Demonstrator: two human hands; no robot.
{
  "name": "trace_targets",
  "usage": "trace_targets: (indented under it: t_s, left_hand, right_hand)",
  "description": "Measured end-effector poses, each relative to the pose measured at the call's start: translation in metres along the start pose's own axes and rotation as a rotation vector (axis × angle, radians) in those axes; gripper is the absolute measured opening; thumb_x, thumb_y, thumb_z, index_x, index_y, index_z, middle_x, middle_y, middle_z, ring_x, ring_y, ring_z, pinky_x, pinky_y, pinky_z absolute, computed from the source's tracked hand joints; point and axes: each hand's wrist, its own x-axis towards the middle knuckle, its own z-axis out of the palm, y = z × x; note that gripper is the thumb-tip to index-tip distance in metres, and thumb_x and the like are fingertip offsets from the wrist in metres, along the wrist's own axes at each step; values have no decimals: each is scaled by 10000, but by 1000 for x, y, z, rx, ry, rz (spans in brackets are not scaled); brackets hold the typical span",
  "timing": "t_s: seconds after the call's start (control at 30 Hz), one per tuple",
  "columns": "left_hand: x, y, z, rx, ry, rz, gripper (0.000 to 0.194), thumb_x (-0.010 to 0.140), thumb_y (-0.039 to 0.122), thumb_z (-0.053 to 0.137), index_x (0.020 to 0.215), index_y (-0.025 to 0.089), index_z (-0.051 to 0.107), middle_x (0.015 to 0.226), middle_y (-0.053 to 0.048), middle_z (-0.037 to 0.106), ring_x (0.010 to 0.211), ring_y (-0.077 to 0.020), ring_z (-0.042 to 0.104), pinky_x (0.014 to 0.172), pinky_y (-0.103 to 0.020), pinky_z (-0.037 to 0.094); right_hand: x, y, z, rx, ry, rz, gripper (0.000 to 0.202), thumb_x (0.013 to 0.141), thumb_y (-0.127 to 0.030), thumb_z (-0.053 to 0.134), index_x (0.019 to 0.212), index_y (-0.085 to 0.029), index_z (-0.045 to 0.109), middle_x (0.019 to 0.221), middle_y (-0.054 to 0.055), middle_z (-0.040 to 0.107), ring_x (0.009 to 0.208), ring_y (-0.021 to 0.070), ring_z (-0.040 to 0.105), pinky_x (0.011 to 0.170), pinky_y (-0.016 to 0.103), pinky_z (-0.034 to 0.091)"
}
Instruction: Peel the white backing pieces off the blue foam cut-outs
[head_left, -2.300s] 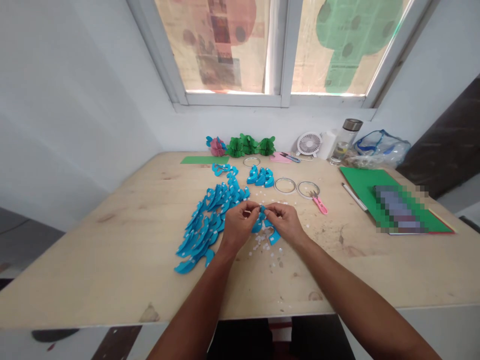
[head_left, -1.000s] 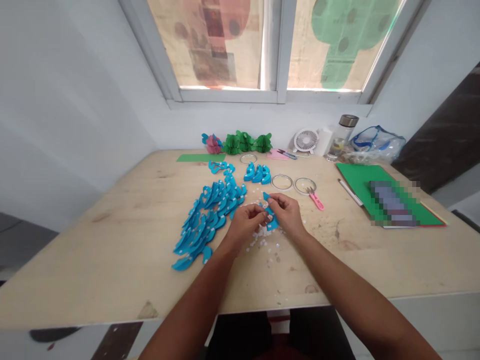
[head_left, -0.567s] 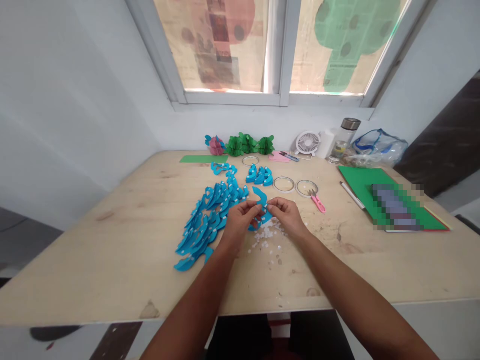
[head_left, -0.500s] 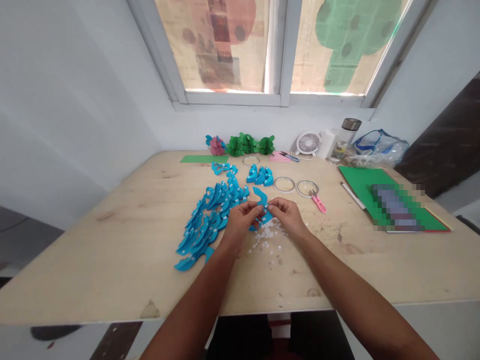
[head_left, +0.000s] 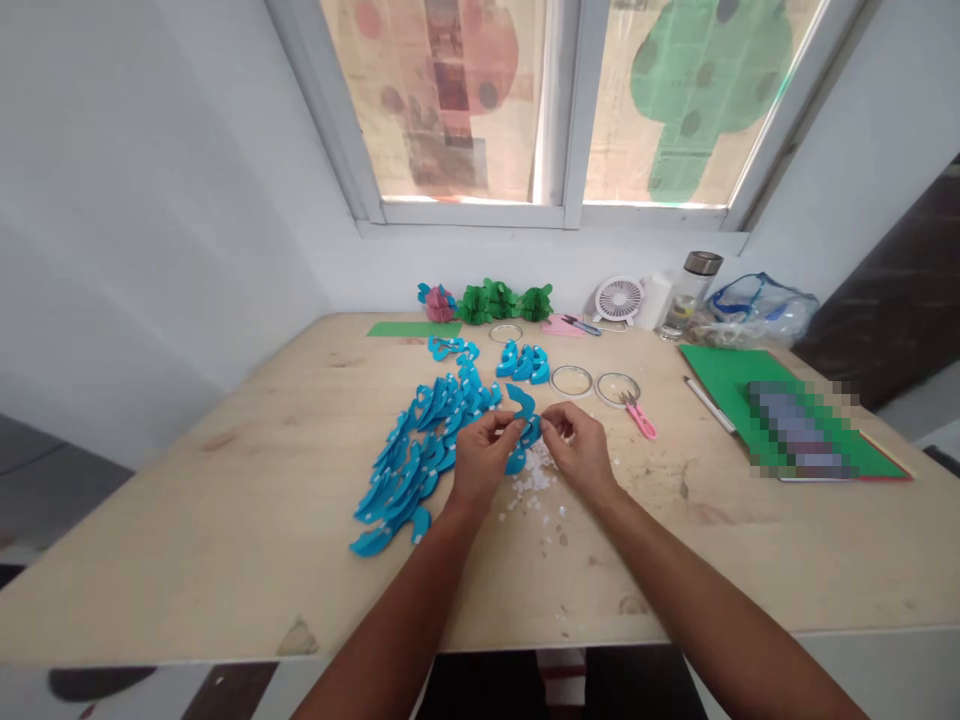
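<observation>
A curved blue paper piece is pinched between the thumb and fingers of my left hand, over the middle of the table. My right hand is closed in a pinch at the right edge of the same piece; its fingertips partly cover that edge. Small white scraps lie scattered just below the hands. Left of my left hand spreads a long pile of similar blue paper pieces with small white patches on them. Another cluster of folded blue pieces sits beyond the hands.
Tape rolls and pink thread snips lie right of centre. A white pen lies beside green sheets. Along the wall stand green paper ornaments, a small fan and a glass bottle.
The view has tilted up slightly, so everything sits a little lower. My right fingertips have shifted from over the blue paper piece to its right edge. My left hand keeps its hold.
</observation>
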Motion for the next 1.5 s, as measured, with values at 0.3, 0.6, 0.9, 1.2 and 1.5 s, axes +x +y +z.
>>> trace_targets:
  t_s: [0.3,0.6,0.9,1.2,1.5]
  left_hand:
    - [0,-8,1,54,7,107,193,659,317,652,757,157,698,733,-23,687,665,-158,610,617,-250,489]
    - [4,-11,-1,-65,-79,-14,200,618,321,687,733,158,699,708,-18,672,645,-147,584,597,-241,471]
    - [4,-9,-3,-68,-130,-47,206,625,326,679,731,151,693,664,-11,644,586,-117,532,548,-221,416]
    - [2,-2,-2,-85,-149,-78,178,633,319,665,632,142,645,569,16,567,553,-99,474,543,-212,374]
    - [2,0,-2,-140,-99,-94,179,583,305,692,680,154,677,672,-13,631,619,-129,529,589,-234,417]
  right_hand:
    - [-3,-4,1,-75,-37,-126,115,776,-207,487,737,-181,592,654,10,590,597,125,507,595,241,396]
    - [-2,-2,3,71,-84,96,124,750,-259,516,712,-175,599,597,-7,575,540,114,479,532,234,370]
    - [-1,-2,2,117,-105,135,79,692,-215,512,657,-176,571,539,-32,517,514,102,454,513,223,351]
    - [-1,2,2,117,-123,147,121,697,-204,490,688,-168,606,530,-37,504,503,98,435,500,218,335]
    - [1,0,1,182,-173,159,146,727,-271,517,655,-166,587,516,-36,487,498,95,421,489,215,336]
